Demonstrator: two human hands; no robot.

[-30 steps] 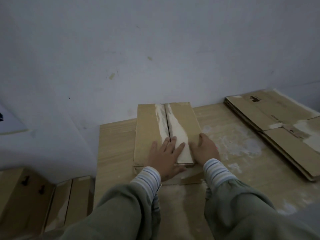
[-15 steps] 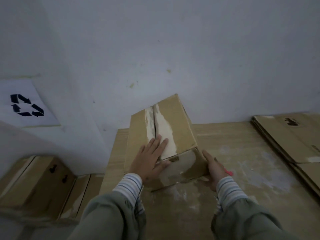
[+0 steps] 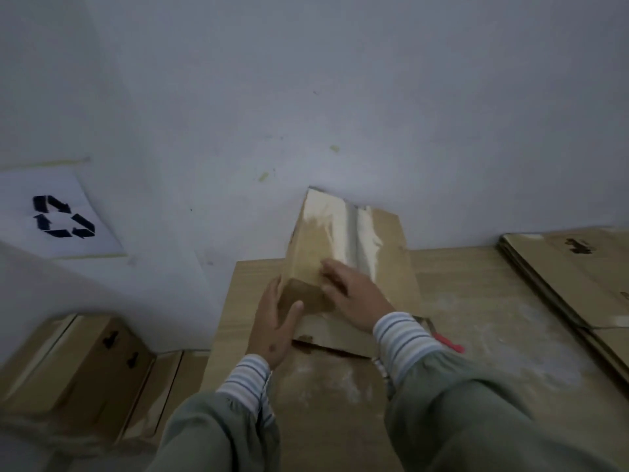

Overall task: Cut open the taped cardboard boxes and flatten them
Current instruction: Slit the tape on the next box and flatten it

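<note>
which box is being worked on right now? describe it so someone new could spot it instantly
Start at the wooden table against the pale wall. At its back left stands a cardboard box, tipped up, a shiny tape strip running down its face, with the left hand and right hand on it. Unlike the flattened cardboard stack at the right, it still has volume.

Dim, flat, bluish light with no clear source and only faint shadows. The right hand (image 3: 354, 301) is motion-blurred; glare streaks the box (image 3: 343, 233) tape. Wide-angle bending shows at the edges.
</note>
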